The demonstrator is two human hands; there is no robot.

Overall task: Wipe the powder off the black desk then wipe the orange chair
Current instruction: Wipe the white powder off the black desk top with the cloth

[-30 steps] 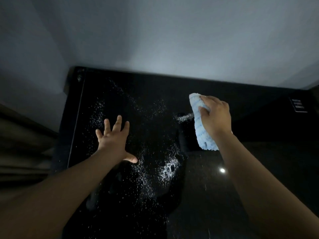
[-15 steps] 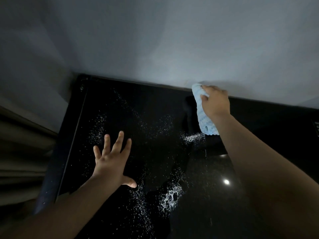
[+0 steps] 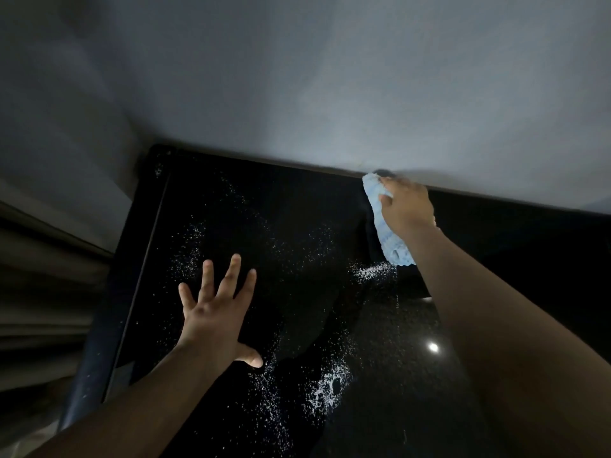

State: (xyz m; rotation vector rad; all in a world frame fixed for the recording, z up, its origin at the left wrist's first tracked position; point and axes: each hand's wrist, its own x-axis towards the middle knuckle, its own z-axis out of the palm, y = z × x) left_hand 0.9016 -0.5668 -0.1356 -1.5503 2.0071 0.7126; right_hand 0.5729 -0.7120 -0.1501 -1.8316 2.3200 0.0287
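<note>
The glossy black desk (image 3: 297, 206) fills the lower middle of the head view, speckled with white powder (image 3: 325, 388); a thicker heap lies near the front and a small streak sits below the cloth. My right hand (image 3: 405, 206) grips a light blue cloth (image 3: 385, 233) and holds it down on the desk at its far edge, against the wall. My left hand (image 3: 215, 312) lies flat on the desk with fingers spread, left of the powder. The orange chair is out of view.
A grey wall (image 3: 314, 87) rises directly behind the desk. Dim folds of a curtain (image 3: 43, 292) hang to the left of the desk's left edge. A small light spot reflects off the desk surface at the right.
My right hand has pushed the cloth away from me across the desk to its far edge by the wall, leaving a small streak of powder behind. The left hand has stayed planted.
</note>
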